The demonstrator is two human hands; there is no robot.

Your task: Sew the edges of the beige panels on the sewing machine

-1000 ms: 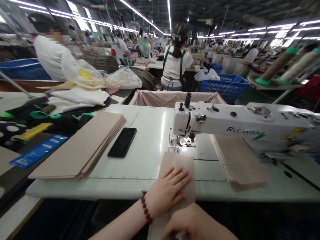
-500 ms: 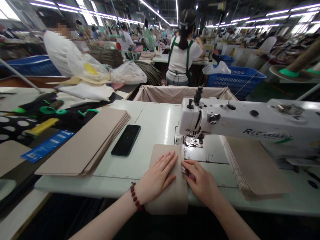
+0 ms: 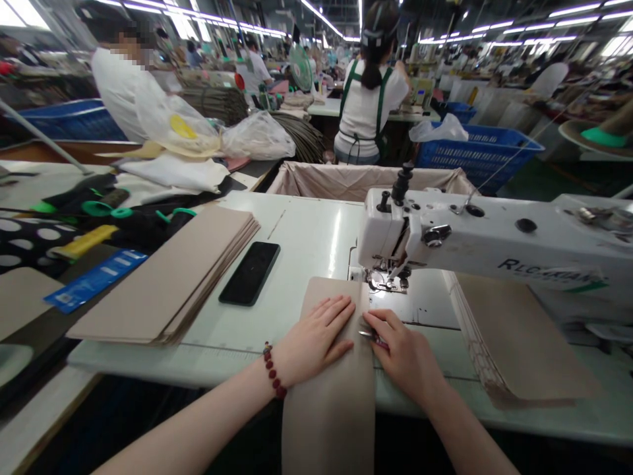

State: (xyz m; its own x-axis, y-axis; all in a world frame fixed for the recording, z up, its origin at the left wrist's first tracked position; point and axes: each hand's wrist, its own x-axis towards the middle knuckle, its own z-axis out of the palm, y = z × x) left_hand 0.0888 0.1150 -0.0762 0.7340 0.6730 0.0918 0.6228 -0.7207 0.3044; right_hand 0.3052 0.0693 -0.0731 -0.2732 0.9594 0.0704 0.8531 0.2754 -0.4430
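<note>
A long beige panel (image 3: 330,422) with rounded corners lies on the pale green sewing table (image 3: 306,224) and hangs over its front edge. My left hand (image 3: 314,343) rests flat on the panel, fingers stretched out. At the panel's right edge, my right hand (image 3: 408,356) is closed around a pair of thread snips (image 3: 373,338), with the metal tip showing and the reddish handle partly hidden by the fingers. Just beyond my hands is the presser foot (image 3: 388,284) of a white sewing machine (image 3: 475,231); the panel's far end lies beside it on the left.
Left of the panel lie a black phone (image 3: 250,273) and a stack of beige panels (image 3: 168,277). Another stack (image 3: 524,336) sits under the machine arm. Thread cones (image 3: 126,221) and a blue packet (image 3: 96,280) are further left. A fabric-lined bin (image 3: 326,178) stands behind the table.
The beige panel has slid toward me, and more of it hangs over the front edge. Both hands stay at about the same places on it. The view has shifted slightly.
</note>
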